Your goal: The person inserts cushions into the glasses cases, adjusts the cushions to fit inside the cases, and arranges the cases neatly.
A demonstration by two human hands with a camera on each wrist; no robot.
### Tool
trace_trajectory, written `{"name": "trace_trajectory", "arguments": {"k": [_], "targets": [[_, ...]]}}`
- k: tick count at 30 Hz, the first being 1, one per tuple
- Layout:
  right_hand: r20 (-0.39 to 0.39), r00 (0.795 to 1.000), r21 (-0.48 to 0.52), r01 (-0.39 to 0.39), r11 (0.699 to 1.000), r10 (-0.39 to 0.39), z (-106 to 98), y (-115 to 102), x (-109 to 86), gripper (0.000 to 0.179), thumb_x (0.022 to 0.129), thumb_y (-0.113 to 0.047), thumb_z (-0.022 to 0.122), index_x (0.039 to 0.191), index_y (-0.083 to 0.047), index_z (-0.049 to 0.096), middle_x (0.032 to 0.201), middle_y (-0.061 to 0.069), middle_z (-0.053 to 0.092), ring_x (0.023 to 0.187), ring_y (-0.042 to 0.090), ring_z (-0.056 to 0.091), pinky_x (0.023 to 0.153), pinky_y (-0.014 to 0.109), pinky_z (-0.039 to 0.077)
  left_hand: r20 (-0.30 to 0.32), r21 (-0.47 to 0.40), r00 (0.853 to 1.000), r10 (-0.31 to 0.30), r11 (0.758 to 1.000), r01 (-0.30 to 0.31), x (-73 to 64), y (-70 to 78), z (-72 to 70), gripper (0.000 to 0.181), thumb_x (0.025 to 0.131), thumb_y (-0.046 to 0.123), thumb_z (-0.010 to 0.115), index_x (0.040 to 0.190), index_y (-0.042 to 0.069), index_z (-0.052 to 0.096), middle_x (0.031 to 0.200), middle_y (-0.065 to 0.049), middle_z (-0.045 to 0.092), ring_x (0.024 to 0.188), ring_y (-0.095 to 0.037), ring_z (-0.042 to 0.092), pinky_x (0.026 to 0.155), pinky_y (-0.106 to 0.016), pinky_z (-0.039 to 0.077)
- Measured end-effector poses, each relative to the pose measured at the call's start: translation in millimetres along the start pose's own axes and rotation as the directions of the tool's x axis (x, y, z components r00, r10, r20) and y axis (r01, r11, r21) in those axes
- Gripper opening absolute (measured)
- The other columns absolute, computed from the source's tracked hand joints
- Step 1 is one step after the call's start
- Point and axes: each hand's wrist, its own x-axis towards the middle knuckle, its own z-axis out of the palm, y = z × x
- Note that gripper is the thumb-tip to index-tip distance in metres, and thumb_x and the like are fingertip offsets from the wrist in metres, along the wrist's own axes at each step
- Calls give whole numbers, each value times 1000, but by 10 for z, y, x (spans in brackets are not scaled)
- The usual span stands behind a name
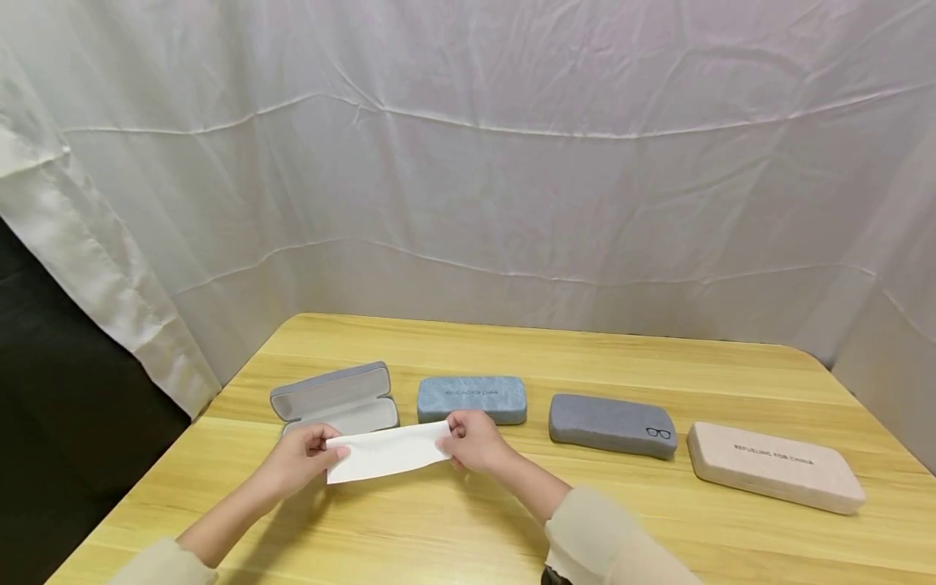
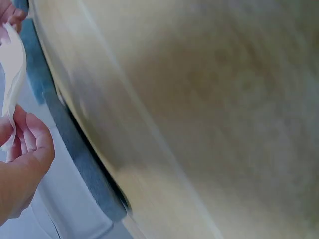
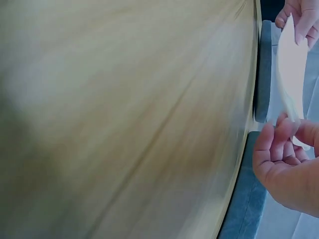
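A folded white cloth [image 1: 387, 452] is stretched between both hands above the table. My left hand [image 1: 303, 461] pinches its left end between thumb and fingers, and my right hand [image 1: 475, 441] pinches the right end. Just behind the left hand lies a grey glasses case [image 1: 332, 392], its lid raised and its pale lining showing. A blue glasses case [image 1: 471, 398] with lettering sits closed behind the right hand. In the left wrist view the cloth [image 2: 14, 64] hangs slightly bowed between the hands, and the right wrist view shows the same cloth [image 3: 291, 64] edge-on.
To the right on the wooden table [image 1: 468, 528] are a closed dark grey glasses case [image 1: 613, 424] with a glasses print and a closed pink glasses case [image 1: 775, 467] with lettering. A pale curtain [image 1: 512, 179] hangs behind the table.
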Motion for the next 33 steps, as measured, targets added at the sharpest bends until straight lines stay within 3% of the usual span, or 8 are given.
{"name": "trace_trajectory", "arguments": {"k": [3, 7, 11, 19, 23, 29, 33], "targets": [[-24, 1000, 21, -5, 1000, 6, 54, -11, 49, 18, 85, -2, 59, 74, -4, 46, 51, -4, 33, 44, 12, 39, 46, 20, 28, -16, 14, 1000, -8, 1000, 9, 0, -17, -65, 18, 87, 8, 62, 91, -10, 59, 74, -6, 59, 63, -7, 52, 56, -22, 49], [-58, 998, 43, 3, 999, -1, 115, -47, 125, 17, 85, -2, 61, 74, -4, 47, 51, -3, 34, 42, 11, 36, 47, 21, 30, -30, 35, 999, -44, 998, 45, 2, -52, -152, 21, 88, 9, 62, 93, -10, 58, 73, -4, 59, 63, -6, 52, 57, -22, 49], [-97, 995, 15, 12, 1000, -10, 176, -77, 201, 16, 84, -3, 63, 73, -3, 51, 50, -2, 41, 41, 12, 40, 45, 19, 33, -48, 64, 996, -74, 995, 77, -4, -86, -233, 25, 88, 13, 62, 98, -10, 58, 72, -2, 56, 63, -6, 50, 58, -21, 48], [-152, 988, 52, 1, 999, 7, 296, -121, 311, 14, 82, -4, 68, 73, 0, 57, 53, 0, 48, 47, 10, 50, 42, 16, 35, -56, 71, 992, -109, 991, 113, -6, -153, -374, 31, 90, 16, 60, 105, -12, 55, 73, 0, 55, 64, -6, 49, 60, -22, 48], [-190, 982, 18, 30, 999, -26, 354, -139, 365, 11, 83, -4, 67, 76, 1, 60, 56, -1, 48, 47, 9, 43, 47, 19, 38, -70, 74, 992, -105, 991, 110, 8, -202, -417, 29, 90, 13, 60, 103, -12, 55, 73, 0, 55, 63, -4, 48, 58, -21, 47], [-236, 967, -76, 85, 994, -101, 481, -135, 428, 6, 83, 1, 62, 78, 2, 59, 62, 0, 49, 56, 9, 43, 55, 19, 40, -92, 65, 990, -103, 992, 110, 20, -250, -450, 25, 90, 11, 59, 100, -12, 55, 72, 0, 54, 62, -4, 48, 57, -21, 47], [-269, 958, -73, 87, 994, -104, 546, -130, 477, 5, 83, 0, 62, 78, 1, 60, 65, 1, 51, 58, 9, 44, 54, 17, 39, -130, 90, 986, -103, 989, 115, 33, -271, -468, 25, 90, 12, 59, 100, -11, 55, 69, 0, 52, 60, -5, 47, 56, -21, 46]]}}
